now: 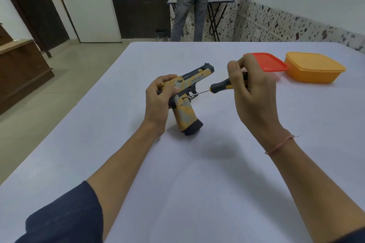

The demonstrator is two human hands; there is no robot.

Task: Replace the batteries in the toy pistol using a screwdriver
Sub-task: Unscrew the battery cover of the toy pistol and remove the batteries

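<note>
A yellow and black toy pistol (186, 108) stands with the butt of its grip on the white table (197, 173), barrel pointing away to the right. My left hand (160, 100) grips the rear of its slide from the left. My right hand (254, 92) holds the black and yellow handle of a screwdriver (219, 86). Its thin metal shaft slants down to the left, and the tip meets a dark screw hole on the pistol's side just above the grip.
A red lid (270, 62) and an orange plastic box (314, 67) lie at the table's far right. Beyond the table a person (191, 2) stands facing a small folding table (219, 0) by the wall. A wooden cabinet (17, 69) is at the left.
</note>
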